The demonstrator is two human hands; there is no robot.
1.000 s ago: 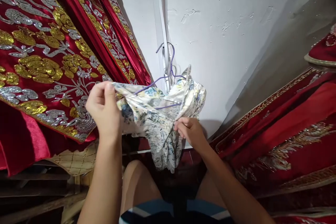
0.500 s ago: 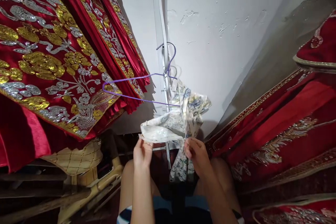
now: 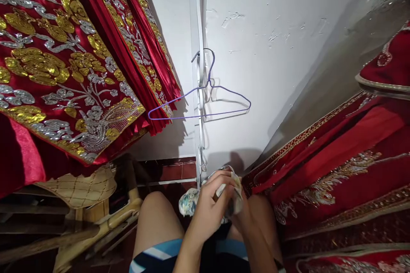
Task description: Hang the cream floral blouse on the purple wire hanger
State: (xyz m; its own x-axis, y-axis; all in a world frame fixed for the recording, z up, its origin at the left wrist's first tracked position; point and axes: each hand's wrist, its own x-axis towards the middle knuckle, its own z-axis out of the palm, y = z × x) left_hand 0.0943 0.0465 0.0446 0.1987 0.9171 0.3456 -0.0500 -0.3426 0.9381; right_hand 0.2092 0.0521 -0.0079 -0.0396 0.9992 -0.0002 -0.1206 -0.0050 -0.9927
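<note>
A bunched white garment with a blue and yellow pattern (image 3: 188, 201) is gathered low in the middle, above my knees. My left hand (image 3: 213, 198) lies over it with fingers wrapped round the cloth. Just to the right, my right hand (image 3: 238, 209) is closed on the same garment, partly hidden behind the cloth and my left hand. Above both hands, a thin purple hanger (image 3: 179, 118) hangs bare from a pale upright stand (image 3: 200, 30), touched by neither hand.
Red cloth with gold and silver embroidery (image 3: 48, 68) hangs at the left. More red embroidered garments (image 3: 336, 158) fill the right side. A wooden chair with a cream cushion (image 3: 83, 190) stands at the lower left. A white wall (image 3: 272, 17) rises behind the stand.
The garment has come off the purple hanger and down towards my lap, now crumpled. My hands have moved together around it. The hanger has swung to face me.
</note>
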